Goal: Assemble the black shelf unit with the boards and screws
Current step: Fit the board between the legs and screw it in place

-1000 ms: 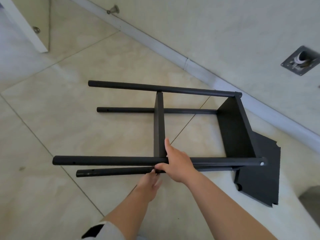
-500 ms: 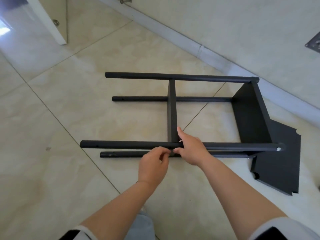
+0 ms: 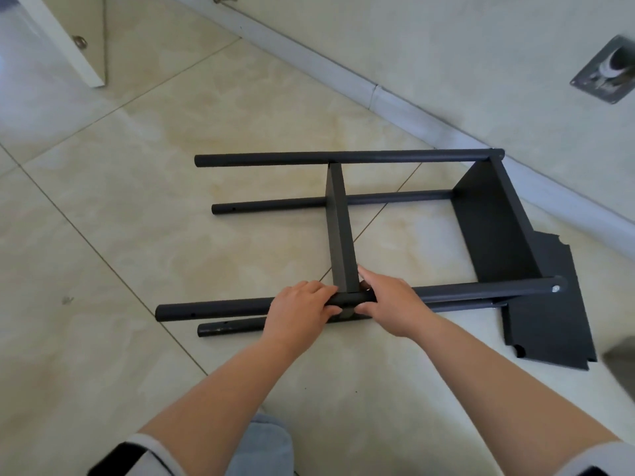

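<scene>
– Where are the hands?

– Low centre. The left hand [image 3: 302, 312] and right hand [image 3: 390, 304] each curl round the nearest round matte pole [image 3: 464, 293], flanking the thin middle board [image 3: 338, 235].

– And the shelf unit [image 3: 360, 231]?

– On its side on glossy beige tiles [image 3: 120, 235], mid-frame. Flat end board [image 3: 494, 225] at right, a loose notched panel [image 3: 546, 314] beyond it. Farthest pole [image 3: 343, 157] near the pale baseboard [image 3: 412, 108].

no readable text, label or number anywhere
</scene>
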